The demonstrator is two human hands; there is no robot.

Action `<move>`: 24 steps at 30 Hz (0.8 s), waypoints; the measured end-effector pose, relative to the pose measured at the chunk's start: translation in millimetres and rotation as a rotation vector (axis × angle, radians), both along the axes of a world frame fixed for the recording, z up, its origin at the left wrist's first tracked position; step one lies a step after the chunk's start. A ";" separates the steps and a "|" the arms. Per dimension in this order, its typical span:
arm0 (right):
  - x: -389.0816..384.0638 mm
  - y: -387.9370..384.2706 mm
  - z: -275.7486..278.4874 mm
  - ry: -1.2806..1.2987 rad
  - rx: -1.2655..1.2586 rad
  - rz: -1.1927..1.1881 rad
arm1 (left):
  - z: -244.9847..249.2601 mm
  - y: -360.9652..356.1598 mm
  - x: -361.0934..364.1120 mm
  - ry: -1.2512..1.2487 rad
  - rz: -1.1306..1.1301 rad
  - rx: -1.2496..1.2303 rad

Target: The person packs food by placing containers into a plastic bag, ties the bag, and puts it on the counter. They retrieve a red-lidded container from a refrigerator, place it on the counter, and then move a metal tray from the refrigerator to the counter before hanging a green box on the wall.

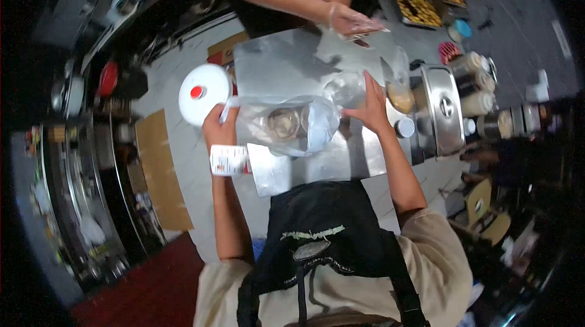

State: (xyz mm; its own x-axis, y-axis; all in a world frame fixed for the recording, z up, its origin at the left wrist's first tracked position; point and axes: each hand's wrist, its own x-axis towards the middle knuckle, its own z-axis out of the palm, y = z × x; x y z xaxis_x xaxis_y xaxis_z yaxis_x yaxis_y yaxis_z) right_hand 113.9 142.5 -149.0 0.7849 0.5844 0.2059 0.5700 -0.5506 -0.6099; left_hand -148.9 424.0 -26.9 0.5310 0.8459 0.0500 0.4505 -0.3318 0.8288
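Note:
A clear plastic bag (259,121) sits on the metal table (277,62) with round lidded containers (284,123) and folded white paper (322,127) inside. The fingers of my left hand (220,126) are closed on the bag's left edge. Thumb and fingers spread apart, my right hand (372,109) is at the bag's right side, the thumb touching its edge. Crumpled clear plastic (345,88) lies beside those fingers. Below my left hand, a white printed slip (230,160) overlaps my forearm.
Across the table, another person's gloved hand (356,22) reaches in. A white jug with a red cap (206,93) stands left. On the right are a lidded steel container (443,107), squeeze bottles (478,103) and a small capped jar (404,127). Food trays (419,11) sit at the back.

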 end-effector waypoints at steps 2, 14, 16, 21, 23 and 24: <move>14.0 4.2 -47.4 -0.087 -0.057 0.018 | -4.4 -4.7 4.3 -0.103 -0.054 -0.193; 47.9 -32.5 -106.9 0.518 0.373 -0.033 | 2.3 -74.6 -35.8 0.068 0.159 -0.004; 33.8 -22.6 -106.0 0.482 0.243 0.016 | -4.7 -99.3 -74.7 -0.026 0.418 0.018; 77.0 -17.9 -154.4 -0.264 -0.651 0.174 | -50.4 -193.4 -201.6 0.130 0.895 0.250; 61.9 -20.1 -130.7 0.216 -0.131 0.351 | -37.9 -264.5 -251.7 0.338 1.060 0.259; 72.5 -9.9 -137.2 0.058 -0.054 0.444 | -31.4 -278.6 -251.6 0.377 1.120 0.224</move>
